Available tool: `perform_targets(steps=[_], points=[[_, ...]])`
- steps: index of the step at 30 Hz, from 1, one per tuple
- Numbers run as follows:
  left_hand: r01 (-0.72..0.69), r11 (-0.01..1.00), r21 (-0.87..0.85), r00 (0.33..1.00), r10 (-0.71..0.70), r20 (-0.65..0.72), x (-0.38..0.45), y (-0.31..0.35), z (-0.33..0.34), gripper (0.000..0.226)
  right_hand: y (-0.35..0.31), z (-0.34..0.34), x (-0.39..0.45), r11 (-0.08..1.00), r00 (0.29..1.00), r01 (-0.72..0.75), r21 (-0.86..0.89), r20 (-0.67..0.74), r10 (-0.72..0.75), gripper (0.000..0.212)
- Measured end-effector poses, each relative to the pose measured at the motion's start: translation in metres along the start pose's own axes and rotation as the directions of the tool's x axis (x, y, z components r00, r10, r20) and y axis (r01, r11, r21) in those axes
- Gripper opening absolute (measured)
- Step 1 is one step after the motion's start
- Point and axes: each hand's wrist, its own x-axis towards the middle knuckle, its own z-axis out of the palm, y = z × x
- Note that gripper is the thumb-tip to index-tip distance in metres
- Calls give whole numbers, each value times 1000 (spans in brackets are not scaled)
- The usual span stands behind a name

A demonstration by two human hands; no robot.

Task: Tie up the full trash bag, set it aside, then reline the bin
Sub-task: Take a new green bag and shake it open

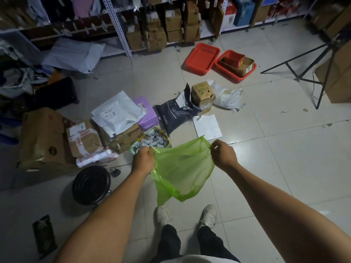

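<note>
A thin translucent green trash bag (182,171) hangs in the air in front of me, above my shoes. My left hand (143,158) pinches its upper left rim. My right hand (223,153) pinches the upper right rim, so the mouth is stretched between them. Just beyond the bag, on the floor, a small bin (151,142) stands full of grey and white scraps, its near part hidden behind my left hand and the bag.
Cardboard boxes (83,140) and mail pouches (117,114) lie on the tiled floor left of and behind the bin. A round black stool (91,184) stands at lower left. Two red trays (202,58) sit farther back, a tripod (311,73) at right, shelving along the back.
</note>
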Motion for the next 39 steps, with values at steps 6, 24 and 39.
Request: perform_targets(steps=[6,24,39], points=[[-13,999,-31,998,11,-62,10,12,-7,34,-9,-6,3,992,990,15,128,-143,4,21],[-259,941,-220,878,134,-460,29,145,-90,27,-111,-80,34,926,835,356,121,-485,-258,12],[-5,1000,19,992,7,-126,9,9,-3,26,-2,-8,10,999,994,31,31,-104,-28,18]])
